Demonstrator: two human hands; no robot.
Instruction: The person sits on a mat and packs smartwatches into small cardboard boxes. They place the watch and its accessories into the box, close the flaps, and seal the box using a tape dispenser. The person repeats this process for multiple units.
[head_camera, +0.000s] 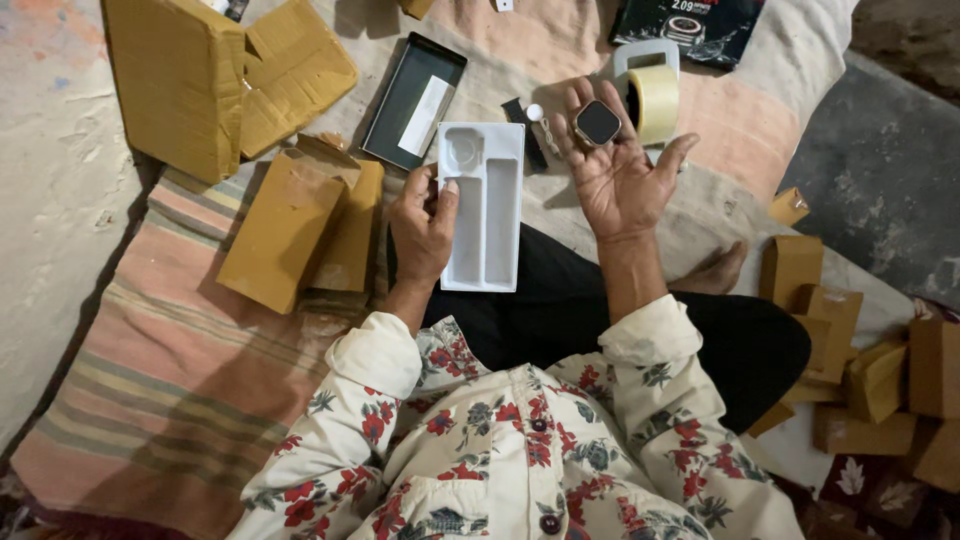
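My left hand grips the left edge of a white moulded plastic tray with a round recess and long slots, held over my lap. My right hand is raised palm up, and a small square watch face with a gold rim and dark screen rests on its fingers. A thin white cable with a round end hangs by the fingertips of that hand.
An open dark box with a white card lies beyond the tray. A tape dispenser sits behind my right hand. Brown cardboard boxes lie to the left, several more small ones to the right. A striped mat covers the floor.
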